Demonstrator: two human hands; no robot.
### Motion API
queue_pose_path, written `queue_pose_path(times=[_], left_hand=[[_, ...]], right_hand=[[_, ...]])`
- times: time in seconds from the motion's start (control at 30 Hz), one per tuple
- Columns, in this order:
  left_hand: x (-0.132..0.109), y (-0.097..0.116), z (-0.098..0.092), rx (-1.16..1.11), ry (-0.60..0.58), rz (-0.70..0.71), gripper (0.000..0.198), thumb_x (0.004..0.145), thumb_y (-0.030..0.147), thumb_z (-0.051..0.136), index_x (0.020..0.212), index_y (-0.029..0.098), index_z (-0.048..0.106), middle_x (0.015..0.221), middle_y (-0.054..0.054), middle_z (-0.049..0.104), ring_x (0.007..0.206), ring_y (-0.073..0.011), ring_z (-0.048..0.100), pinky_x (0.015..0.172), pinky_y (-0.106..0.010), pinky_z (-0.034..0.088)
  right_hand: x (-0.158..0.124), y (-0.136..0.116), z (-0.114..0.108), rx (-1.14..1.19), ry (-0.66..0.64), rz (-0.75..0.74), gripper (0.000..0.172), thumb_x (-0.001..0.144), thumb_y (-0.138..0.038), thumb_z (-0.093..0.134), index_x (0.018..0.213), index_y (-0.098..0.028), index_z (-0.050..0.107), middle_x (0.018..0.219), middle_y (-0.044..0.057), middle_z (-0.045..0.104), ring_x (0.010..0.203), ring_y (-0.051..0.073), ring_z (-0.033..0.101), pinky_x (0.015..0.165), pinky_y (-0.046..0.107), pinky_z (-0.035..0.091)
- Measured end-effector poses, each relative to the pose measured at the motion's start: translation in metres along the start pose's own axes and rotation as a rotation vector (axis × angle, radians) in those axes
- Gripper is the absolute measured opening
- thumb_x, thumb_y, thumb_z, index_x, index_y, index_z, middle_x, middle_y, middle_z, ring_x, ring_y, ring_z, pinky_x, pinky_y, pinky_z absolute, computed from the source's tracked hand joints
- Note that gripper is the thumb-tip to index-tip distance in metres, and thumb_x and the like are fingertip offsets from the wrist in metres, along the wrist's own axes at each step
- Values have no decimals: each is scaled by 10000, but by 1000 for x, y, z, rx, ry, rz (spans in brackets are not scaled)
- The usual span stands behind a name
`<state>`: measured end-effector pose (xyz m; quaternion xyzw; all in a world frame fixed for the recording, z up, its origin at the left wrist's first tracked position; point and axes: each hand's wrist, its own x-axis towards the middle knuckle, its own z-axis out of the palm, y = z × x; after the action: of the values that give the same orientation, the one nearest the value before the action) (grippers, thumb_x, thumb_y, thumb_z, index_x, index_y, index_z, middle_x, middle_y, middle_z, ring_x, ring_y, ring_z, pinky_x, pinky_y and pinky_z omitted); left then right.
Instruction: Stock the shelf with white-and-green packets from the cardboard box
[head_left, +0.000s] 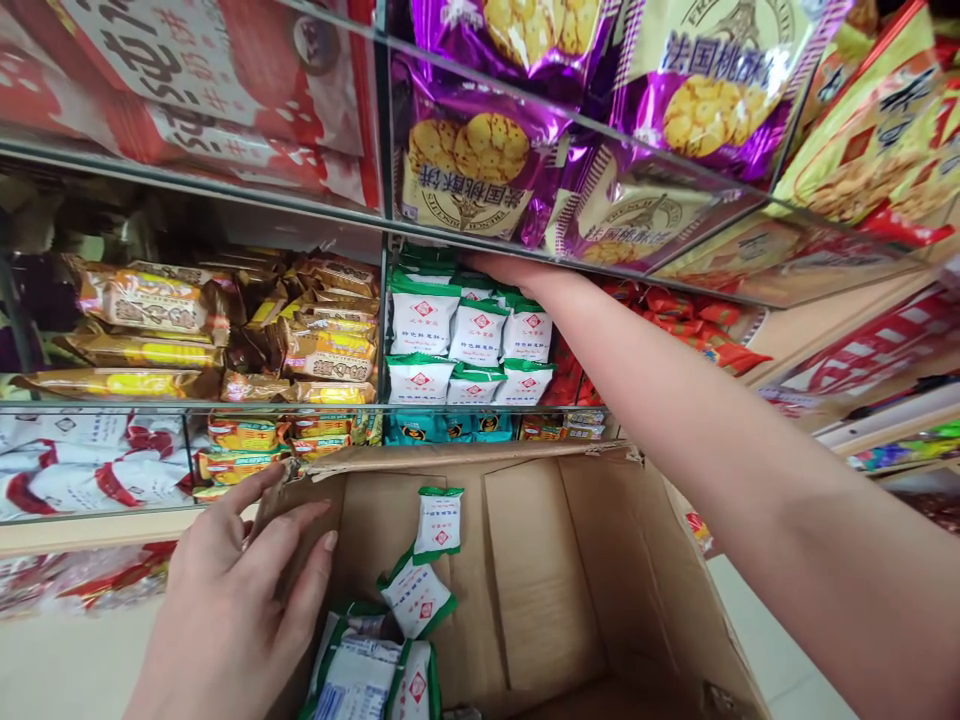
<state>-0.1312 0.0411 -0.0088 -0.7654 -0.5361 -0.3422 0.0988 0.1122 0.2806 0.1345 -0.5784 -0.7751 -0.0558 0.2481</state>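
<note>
My right hand (504,270) reaches over the top of a stack of small white-and-green snack packets (477,330) in a shelf compartment. Its fingers are hidden under the shelf above, so what they hold does not show. Below the shelf, an open cardboard box (547,560) is tilted toward me. At the box's left rim, my left hand (240,570) grips the wall near the corner, thumb and one finger over the inner side. Inside lie a few packets of the same kind, among them a loose packet (439,522) and a tilted packet (417,597), plus a larger bundle (367,670) at the bottom left.
Glass dividers split the shelves. Purple biscuit packs (480,150) fill the level above, with red-and-white packs (225,90) at its left. Brown-wrapped bars (300,330) adjoin the packets on the left, red packets (697,320) on the right. Small teal packs (450,428) sit below.
</note>
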Motion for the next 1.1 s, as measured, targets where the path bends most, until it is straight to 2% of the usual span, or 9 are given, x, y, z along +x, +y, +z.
queue_pose_path(times=[0.13, 0.27, 0.53, 0.63, 0.77, 0.93, 1.1], left_hand=[[3, 3, -1, 22, 8, 29, 304, 776, 355, 428, 807, 144, 644, 1078, -222, 465, 994, -374, 502, 711, -514, 473], [5, 5, -2, 27, 9, 26, 328, 777, 358, 428, 793, 119, 651, 1068, -238, 462, 998, -381, 502, 716, -511, 473], [3, 3, -4, 2, 4, 19, 274, 762, 330, 459, 791, 134, 648, 1015, -207, 491, 1003, -378, 502, 726, -521, 474], [3, 3, -4, 7, -1, 27, 254, 758, 315, 469, 797, 135, 644, 1023, -205, 485, 1017, -376, 494, 726, -517, 475], [3, 2, -2, 16, -7, 25, 249, 756, 323, 469, 818, 151, 638, 1052, -196, 478, 1012, -372, 492, 735, -524, 472], [4, 3, -1, 18, 5, 22, 266, 757, 334, 460, 797, 143, 641, 1035, -202, 482, 999, -374, 500, 723, -514, 480], [5, 5, -4, 25, 5, 31, 277, 760, 333, 461, 793, 135, 651, 1031, -206, 484, 985, -369, 512, 713, -510, 482]], right_hand=[[-3, -8, -5, -10, -93, 51, 354, 826, -358, 401, 1083, -195, 582, 1125, 69, 597, 1097, 237, 488, 1021, 451, 264], [-1, -9, -5, -3, -70, 59, 383, 865, -292, 302, 1155, -180, 526, 1199, 81, 547, 1165, 226, 425, 1038, 483, 193], [-5, -19, -16, 72, -163, -11, 315, 882, -235, 323, 1060, -183, 577, 1032, 83, 632, 1098, 234, 480, 1003, 497, 258], [-20, -30, -20, 45, -129, -20, 321, 886, -236, 320, 1100, -204, 557, 1091, 72, 609, 1132, 236, 457, 1016, 489, 239], [-40, -47, -22, -19, -55, -60, 363, 890, -322, 318, 1179, -225, 514, 1182, 51, 558, 1150, 240, 449, 1036, 456, 245], [-38, -66, -23, 19, -169, -132, 352, 904, -328, 297, 1160, -280, 534, 1069, 22, 627, 1044, 206, 534, 1018, 419, 301], [-31, -70, -25, 16, -215, -154, 379, 917, -331, 249, 1118, -277, 565, 1007, 17, 652, 1055, 184, 530, 1027, 399, 304]])
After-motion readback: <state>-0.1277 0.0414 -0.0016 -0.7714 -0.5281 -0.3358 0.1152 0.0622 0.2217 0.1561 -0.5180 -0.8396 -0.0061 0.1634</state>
